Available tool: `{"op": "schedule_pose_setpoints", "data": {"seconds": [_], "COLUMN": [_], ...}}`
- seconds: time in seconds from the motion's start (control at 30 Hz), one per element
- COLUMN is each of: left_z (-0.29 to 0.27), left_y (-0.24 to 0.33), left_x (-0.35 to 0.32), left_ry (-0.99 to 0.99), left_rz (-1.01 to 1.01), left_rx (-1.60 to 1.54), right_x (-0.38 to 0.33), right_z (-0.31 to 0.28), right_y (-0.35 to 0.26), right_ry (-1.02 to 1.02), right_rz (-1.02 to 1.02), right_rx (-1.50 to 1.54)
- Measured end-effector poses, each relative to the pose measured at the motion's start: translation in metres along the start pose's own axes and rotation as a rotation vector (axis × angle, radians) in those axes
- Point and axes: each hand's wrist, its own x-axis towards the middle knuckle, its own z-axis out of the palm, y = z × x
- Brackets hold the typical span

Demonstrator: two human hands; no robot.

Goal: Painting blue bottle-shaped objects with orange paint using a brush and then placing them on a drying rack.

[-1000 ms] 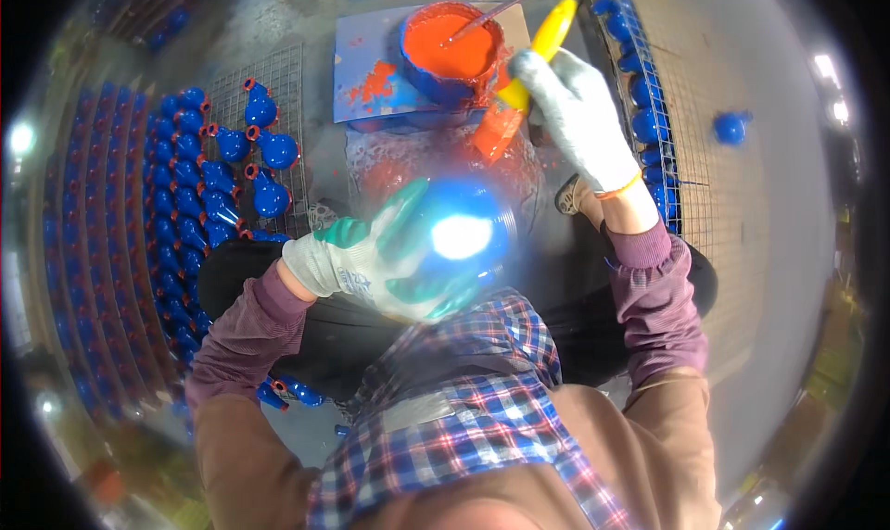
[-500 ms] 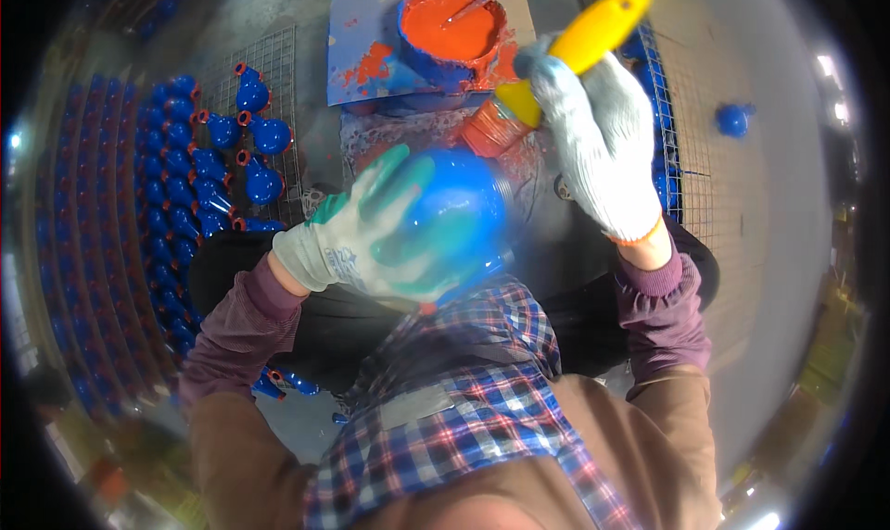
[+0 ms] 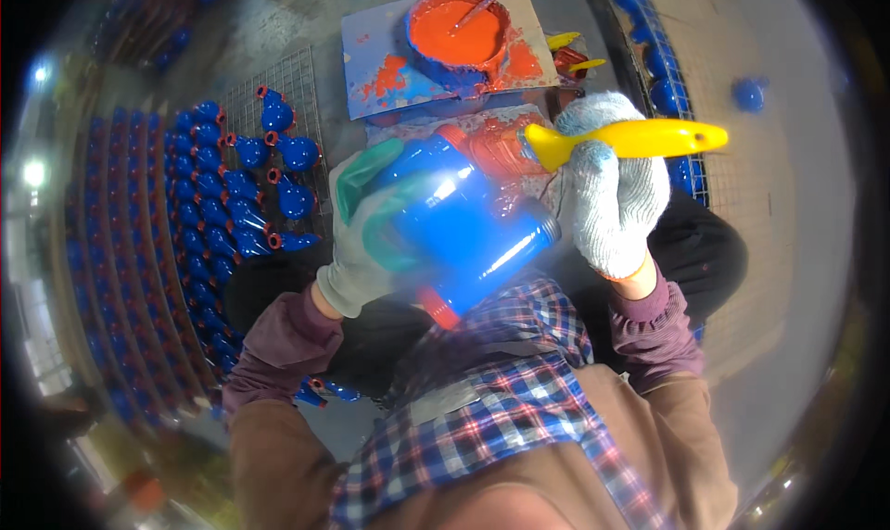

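In a white glove with green-coated fingers, my left hand (image 3: 357, 224) is closed around a glossy blue fitting (image 3: 464, 217), a rounded, pipe-like piece with red-painted ends. The fitting lies tilted above my lap, partly blurred. My white-gloved right hand (image 3: 619, 196) grips a paintbrush (image 3: 663, 138) by its yellow handle, which points right. Orange-red paint coats the bristles, and they meet the fitting's far right side, near its red rim. Whether they press on the rim itself is hard to tell.
Ahead stands a bucket (image 3: 419, 56) of orange-red paint with a stick in it, on a paint-spotted board (image 3: 363, 53). More yellow-handled brushes (image 3: 587, 65) lie beside it. Rows of blue fittings (image 3: 297, 153) fill the left, partly on wire mesh. Another blue piece (image 3: 749, 94) sits far right.
The brush has swung from pointing up-right to nearly level, its bristles now at the fitting's far end. My left hand has turned the fitting, bringing its red ends into view.
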Motion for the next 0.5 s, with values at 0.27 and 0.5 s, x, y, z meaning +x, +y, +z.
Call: {"op": "schedule_pose_setpoints", "data": {"seconds": [0.27, 0.5], "left_z": [0.021, 0.000], "left_y": [-0.001, -0.009], "left_x": [-0.004, -0.041], "left_ry": [0.219, -0.254], "left_rz": [-0.324, -0.679], "left_rx": [-0.412, -0.366], "right_x": [0.004, 0.002], "right_z": [0.001, 0.010], "right_y": [0.001, -0.002], "right_ry": [0.034, 0.114], "right_rz": [0.012, 0.168], "right_rx": [0.156, 0.565]}}
